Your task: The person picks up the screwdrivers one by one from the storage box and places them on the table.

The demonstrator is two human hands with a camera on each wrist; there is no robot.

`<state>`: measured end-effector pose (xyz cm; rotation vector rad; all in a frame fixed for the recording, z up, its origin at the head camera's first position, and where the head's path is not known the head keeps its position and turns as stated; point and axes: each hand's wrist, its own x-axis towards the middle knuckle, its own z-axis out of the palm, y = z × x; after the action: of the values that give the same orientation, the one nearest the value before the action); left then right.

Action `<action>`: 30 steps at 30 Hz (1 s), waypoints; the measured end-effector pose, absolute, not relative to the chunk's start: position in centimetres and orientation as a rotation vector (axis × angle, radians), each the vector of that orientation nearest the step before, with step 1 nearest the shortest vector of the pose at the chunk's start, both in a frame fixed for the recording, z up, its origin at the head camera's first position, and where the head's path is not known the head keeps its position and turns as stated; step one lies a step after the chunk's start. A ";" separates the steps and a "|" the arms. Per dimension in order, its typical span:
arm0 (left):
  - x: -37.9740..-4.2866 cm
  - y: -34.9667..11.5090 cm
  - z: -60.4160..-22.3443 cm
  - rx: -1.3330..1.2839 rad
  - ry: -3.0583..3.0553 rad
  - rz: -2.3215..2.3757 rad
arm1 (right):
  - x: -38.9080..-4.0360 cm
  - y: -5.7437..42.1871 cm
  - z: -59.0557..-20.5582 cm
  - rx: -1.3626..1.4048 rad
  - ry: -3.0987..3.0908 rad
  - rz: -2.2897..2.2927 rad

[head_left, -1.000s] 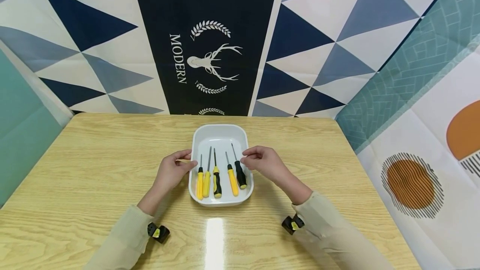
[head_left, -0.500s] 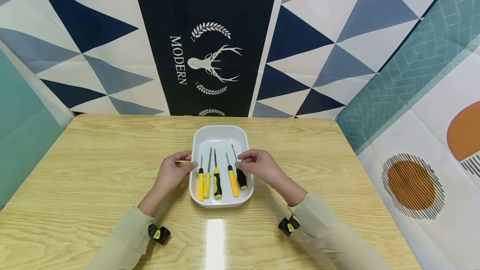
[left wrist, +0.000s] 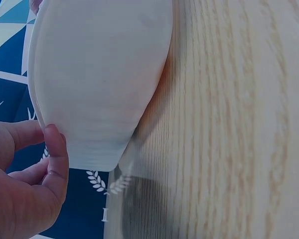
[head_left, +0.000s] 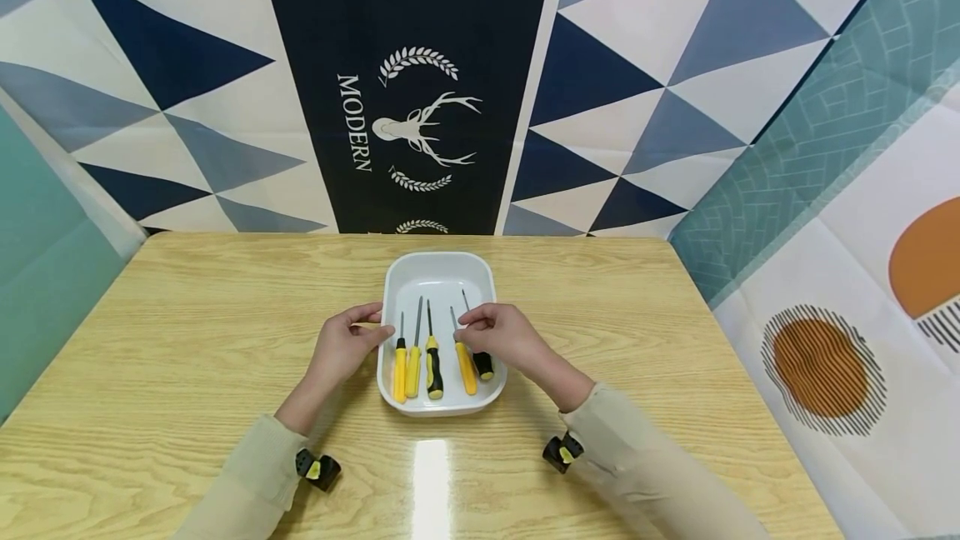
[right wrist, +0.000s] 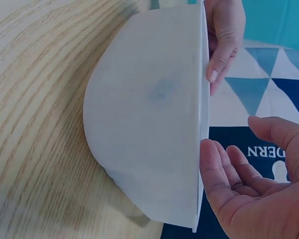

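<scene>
A white tray (head_left: 420,277) on the table holds several screwdrivers lying side by side. My left hand (head_left: 341,348) pinches its left rim, thumb on top; the left wrist view shows thumb and finger meeting at the edge. Above the tray's right part is my right hand (head_left: 506,336), fingers loosely bent and, in the right wrist view, thumb apart with nothing between. It partly covers a black-handled screwdriver (head_left: 483,366); a yellow-handled screwdriver (head_left: 466,369) lies by its fingertips. Further left are a black-and-yellow screwdriver (head_left: 435,369) and two yellow ones. Whether the right fingertips touch a screwdriver, I cannot tell.
The wooden table (head_left: 225,315) extends around the tray on all sides. A patterned wall covering (head_left: 420,107) rises behind its far edge. Each sleeve carries a small black wrist camera (head_left: 318,469).
My right hand has moved left from the tray's right rim to over the two right-hand screwdrivers. My left hand keeps its hold on the rim. The tray and screwdrivers have not moved.
</scene>
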<state>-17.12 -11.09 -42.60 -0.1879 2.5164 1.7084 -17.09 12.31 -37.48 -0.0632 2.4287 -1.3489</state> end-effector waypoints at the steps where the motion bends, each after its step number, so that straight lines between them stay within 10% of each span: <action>1: -17.1 -11.1 -42.6 -0.188 2.516 1.709 | -17.1 12.3 -37.5 -0.062 2.424 -1.353; 30: -17.3 -11.1 -42.8 -0.226 2.482 1.722 | -17.6 10.9 -38.6 0.002 2.402 -1.266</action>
<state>-17.27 -11.14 -42.77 -0.2262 2.4820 1.7217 -17.58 10.85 -38.61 0.0025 2.4024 -1.2657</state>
